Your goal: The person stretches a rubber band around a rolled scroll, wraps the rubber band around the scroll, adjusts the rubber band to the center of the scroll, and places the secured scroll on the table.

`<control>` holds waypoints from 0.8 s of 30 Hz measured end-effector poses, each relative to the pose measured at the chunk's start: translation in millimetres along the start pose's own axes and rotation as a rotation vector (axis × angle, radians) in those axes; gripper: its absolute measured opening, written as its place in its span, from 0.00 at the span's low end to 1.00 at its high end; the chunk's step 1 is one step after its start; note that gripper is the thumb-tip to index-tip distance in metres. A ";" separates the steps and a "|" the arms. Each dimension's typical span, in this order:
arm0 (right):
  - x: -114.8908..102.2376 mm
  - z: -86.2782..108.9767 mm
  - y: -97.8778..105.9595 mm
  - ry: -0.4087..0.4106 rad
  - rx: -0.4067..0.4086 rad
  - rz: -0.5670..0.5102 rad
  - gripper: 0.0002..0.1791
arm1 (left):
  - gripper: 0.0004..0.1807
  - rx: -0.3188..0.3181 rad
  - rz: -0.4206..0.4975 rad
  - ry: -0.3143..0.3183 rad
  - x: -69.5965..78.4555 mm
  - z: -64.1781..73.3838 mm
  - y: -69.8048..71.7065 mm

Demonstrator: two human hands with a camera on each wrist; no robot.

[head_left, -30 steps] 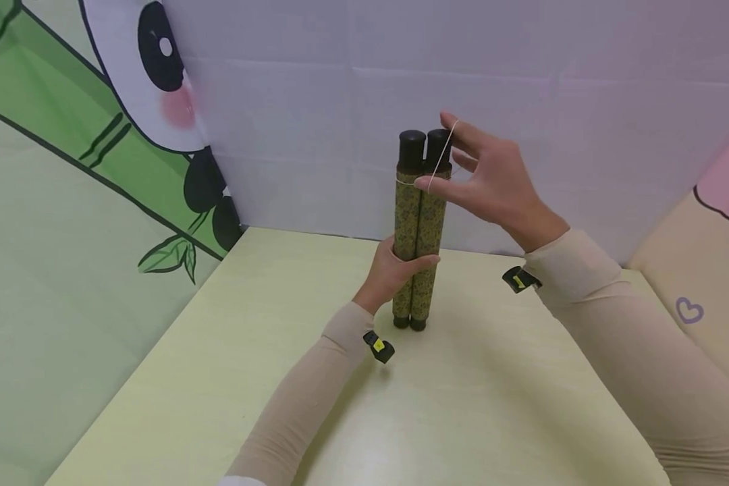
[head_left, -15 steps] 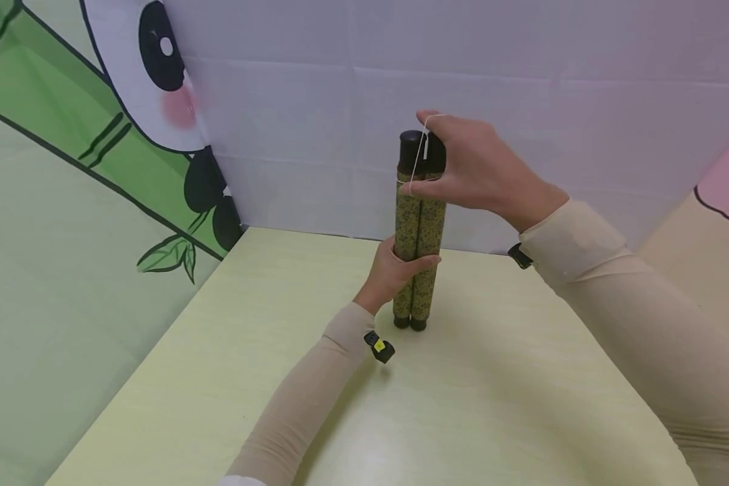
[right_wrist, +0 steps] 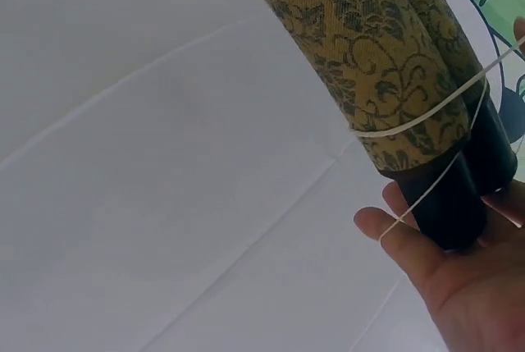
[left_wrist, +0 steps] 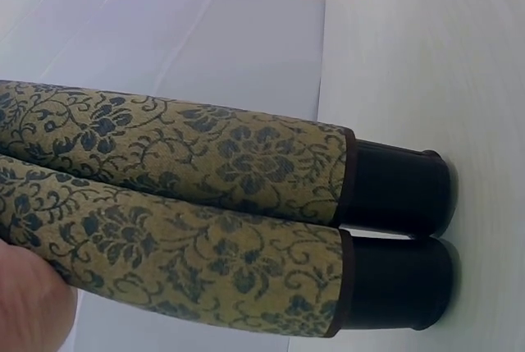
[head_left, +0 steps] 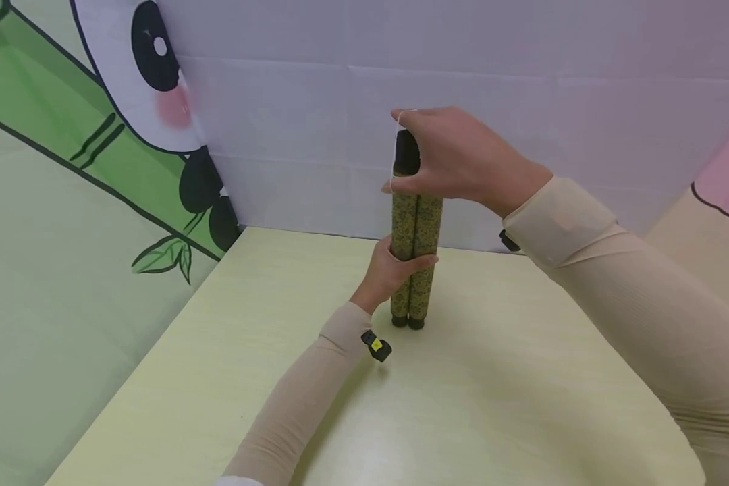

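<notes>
In the head view, two rolls (head_left: 426, 226) covered in yellow-and-dark patterned cloth stand upright side by side on the far part of the pale table (head_left: 352, 418), just in front of the far wall (head_left: 279, 115). The left hand (head_left: 387, 271) grips both together around their middle, its thumb reaching across the near side. The right hand (head_left: 455, 155) is at the top from the right, thumb and fingers spread around the black upper ends (head_left: 406, 152), with a thin white band (head_left: 394, 152) stretched between thumb and fingertip. A small black device (head_left: 376, 345) sits at the left sleeve's cuff (head_left: 346, 324).

The left wrist view shows dark flowers on the cloth and the black lower ends (left_wrist: 398, 284) resting on the table; part of the left hand touches the nearer roll.

In the right wrist view, the band crosses the cloth and runs out to the spread fingertips. Whether the palm presses the upper ends is hard to tell.
</notes>
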State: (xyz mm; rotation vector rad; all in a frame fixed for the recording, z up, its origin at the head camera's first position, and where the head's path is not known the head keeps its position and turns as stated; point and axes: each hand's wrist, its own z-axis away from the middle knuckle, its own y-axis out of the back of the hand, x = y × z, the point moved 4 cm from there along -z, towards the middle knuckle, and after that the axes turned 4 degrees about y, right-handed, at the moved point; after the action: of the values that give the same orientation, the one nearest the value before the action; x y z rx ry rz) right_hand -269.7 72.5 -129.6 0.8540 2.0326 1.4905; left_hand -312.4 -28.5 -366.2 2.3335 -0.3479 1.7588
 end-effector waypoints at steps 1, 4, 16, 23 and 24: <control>-2.0 -1.3 0.1 0.004 -0.015 0.014 0.56 | 0.25 -0.001 0.002 -0.002 0.3 0.1 0.3; -5.1 -5.4 0.1 0.004 -0.065 0.054 0.56 | 0.25 0.007 0.004 0.003 1.1 0.5 1.1; -1.2 -21.6 3.7 -0.059 -0.254 0.108 0.53 | 0.25 -0.012 0.012 0.016 -0.9 0.4 0.4; -1.8 -30.9 8.6 -0.063 -0.360 0.139 0.37 | 0.26 -0.022 0.013 0.021 0.0 0.0 0.5; -2.0 -32.6 9.2 -0.059 -0.375 0.143 0.35 | 0.26 -0.020 0.011 0.022 0.0 -0.4 0.8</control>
State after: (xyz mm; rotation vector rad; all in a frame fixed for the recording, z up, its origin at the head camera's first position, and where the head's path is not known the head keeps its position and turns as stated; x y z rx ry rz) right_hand -288.9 51.6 -111.1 0.8863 1.6033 1.8251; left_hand -313.0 -29.2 -366.2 2.3009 -0.3739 1.7760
